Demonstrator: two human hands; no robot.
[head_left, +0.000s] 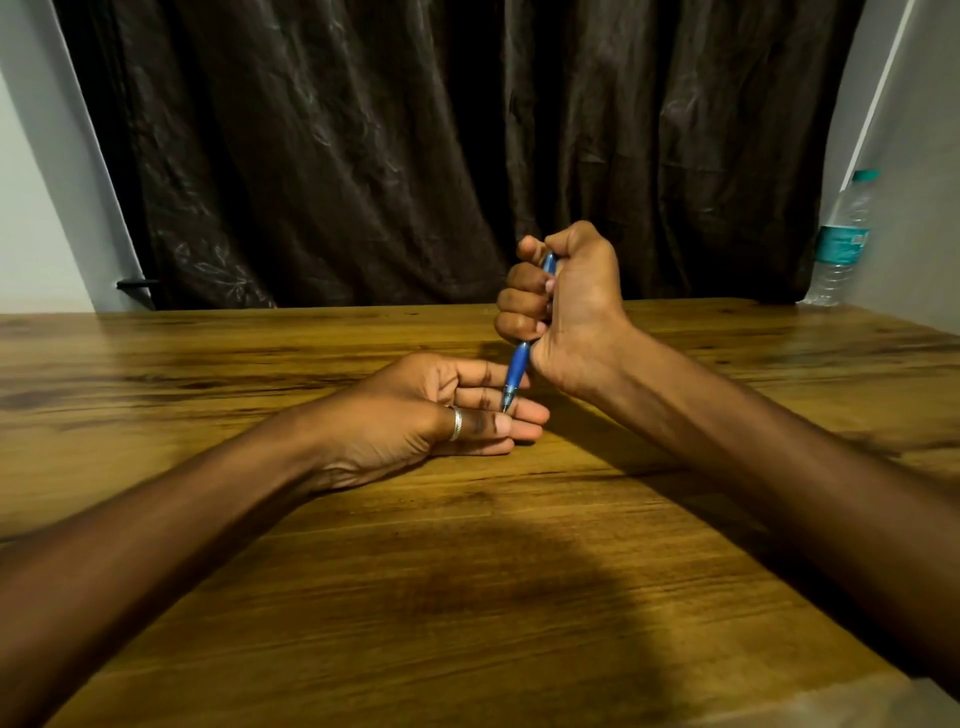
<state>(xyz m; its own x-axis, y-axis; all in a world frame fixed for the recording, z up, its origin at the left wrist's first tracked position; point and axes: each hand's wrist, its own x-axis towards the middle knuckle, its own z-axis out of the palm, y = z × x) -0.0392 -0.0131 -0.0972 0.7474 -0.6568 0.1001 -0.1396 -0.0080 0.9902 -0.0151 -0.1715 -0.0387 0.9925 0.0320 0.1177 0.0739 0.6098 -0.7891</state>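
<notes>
My right hand (566, 306) grips a blue pen (517, 371) in a fist above the wooden table (467, 571), all its fingers curled round the barrel. The pen stands nearly upright, tip down. Most of the barrel is hidden inside the fist. My left hand (436, 415) lies on its side on the table with its fingers stretched toward the right and a silver ring on the thumb. The pen's tip meets the left hand's fingers near their ends.
A clear plastic water bottle (844, 239) with a teal label stands at the table's far right corner by the white wall. A dark brown curtain (415, 156) hangs behind the table's far edge.
</notes>
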